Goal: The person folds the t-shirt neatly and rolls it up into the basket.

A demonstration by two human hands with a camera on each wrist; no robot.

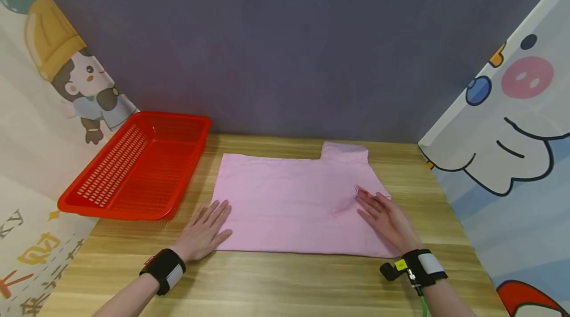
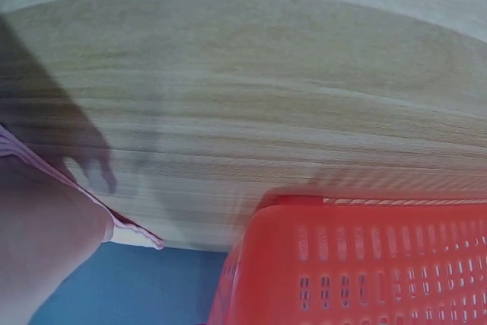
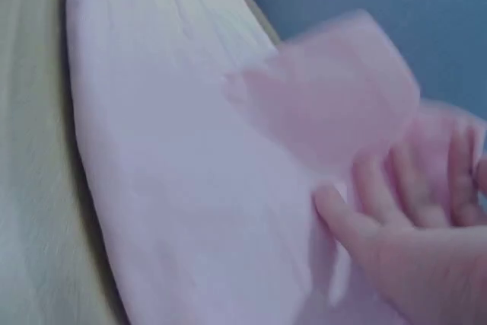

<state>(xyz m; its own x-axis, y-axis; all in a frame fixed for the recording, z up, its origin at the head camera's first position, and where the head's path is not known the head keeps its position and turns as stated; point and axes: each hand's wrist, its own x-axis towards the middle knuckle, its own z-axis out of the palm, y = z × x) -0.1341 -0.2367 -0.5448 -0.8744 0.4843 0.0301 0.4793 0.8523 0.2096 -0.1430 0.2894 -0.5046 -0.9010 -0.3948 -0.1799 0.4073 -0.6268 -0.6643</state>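
Observation:
A pink cloth (image 1: pixel 285 203), which looks like a folded garment, lies spread on the wooden table. A narrow piece (image 1: pixel 345 153) of it sticks out at the back right. My left hand (image 1: pixel 202 233) rests with spread fingers on its left edge; part of this hand (image 2: pixel 46 241) shows in the left wrist view. At the right side, my right hand (image 1: pixel 386 220) has its fingers extended against the cloth. A raised flap (image 3: pixel 335 97) stands before these fingers (image 3: pixel 373 195) in the right wrist view. The fingers do not curl round it.
A red plastic basket (image 1: pixel 189 171) with slotted walls stands left of the cloth, close to my left hand. Behind the table (image 1: pixel 285 282) rises a dark grey panel (image 1: pixel 285 50). Printed sheets with cartoon figures (image 1: pixel 93 79) flank both sides.

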